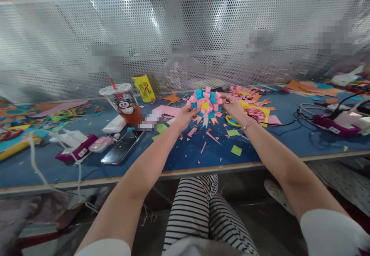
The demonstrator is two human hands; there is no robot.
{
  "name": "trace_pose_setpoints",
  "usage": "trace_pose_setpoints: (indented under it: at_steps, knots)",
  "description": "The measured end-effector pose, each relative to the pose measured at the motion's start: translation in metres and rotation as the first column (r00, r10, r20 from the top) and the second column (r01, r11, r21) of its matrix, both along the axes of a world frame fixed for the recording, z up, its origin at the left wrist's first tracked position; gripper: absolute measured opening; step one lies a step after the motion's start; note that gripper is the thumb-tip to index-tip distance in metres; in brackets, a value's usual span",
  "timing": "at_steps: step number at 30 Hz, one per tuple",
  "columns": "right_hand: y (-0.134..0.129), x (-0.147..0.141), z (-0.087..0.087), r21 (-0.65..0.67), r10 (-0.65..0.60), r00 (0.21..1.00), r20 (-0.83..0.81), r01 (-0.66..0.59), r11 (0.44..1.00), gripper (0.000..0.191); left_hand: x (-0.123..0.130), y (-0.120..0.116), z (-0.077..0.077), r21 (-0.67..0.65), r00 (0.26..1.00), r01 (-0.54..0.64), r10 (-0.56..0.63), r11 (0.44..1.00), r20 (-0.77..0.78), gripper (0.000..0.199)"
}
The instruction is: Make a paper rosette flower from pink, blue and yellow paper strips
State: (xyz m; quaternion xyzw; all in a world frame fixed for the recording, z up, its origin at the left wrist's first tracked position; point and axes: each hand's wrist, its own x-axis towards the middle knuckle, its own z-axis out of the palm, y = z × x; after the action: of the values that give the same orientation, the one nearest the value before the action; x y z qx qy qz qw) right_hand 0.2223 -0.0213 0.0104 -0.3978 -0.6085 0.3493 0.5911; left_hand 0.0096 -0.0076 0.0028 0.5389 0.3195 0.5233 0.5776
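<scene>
A paper flower [205, 106] with pink and blue looped petals and a yellow centre is held up over the blue table, facing me. My left hand [187, 116] pinches its left edge, thumb in front. At its upper right edge, my right hand [232, 106] closes on the petals; the fingertips are partly hidden. Just behind my right hand lie another pink paper flower [241, 93] and a yellow sheet [264, 116] bearing a pink flower. Pink and green paper scraps [236, 149] are scattered below the held flower.
Left of my arms are a plastic cup [127, 107] of brown drink with a red straw, a yellow can [144, 88], a phone [123, 147] and a purple power strip [76, 148] with white cables. A second purple power strip [337, 126] sits right. A perforated metal screen [214, 29] rises behind.
</scene>
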Motion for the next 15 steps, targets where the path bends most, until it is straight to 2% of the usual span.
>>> trace_pose_setpoints:
  at_steps: [3,8,15]
  knots:
    - [-0.0031,-0.0039,0.0001,-0.032,0.002,0.999,-0.044,-0.004,0.999,0.026,0.0009,-0.0012,0.0007,0.001,1.0,-0.014,0.014,1.0,-0.022,0.053]
    - [-0.0072,-0.0084,0.0032,-0.098,0.156,0.971,-0.179,-0.176,0.98,0.028,0.0004,-0.0005,0.0008,0.027,0.997,-0.059,0.06,0.998,-0.043,0.054]
    - [-0.0087,-0.0084,0.0055,-0.112,0.131,0.967,-0.218,-0.158,0.981,0.031,-0.0004,0.001,-0.0003,0.019,0.997,-0.074,0.075,0.997,-0.027,0.055]
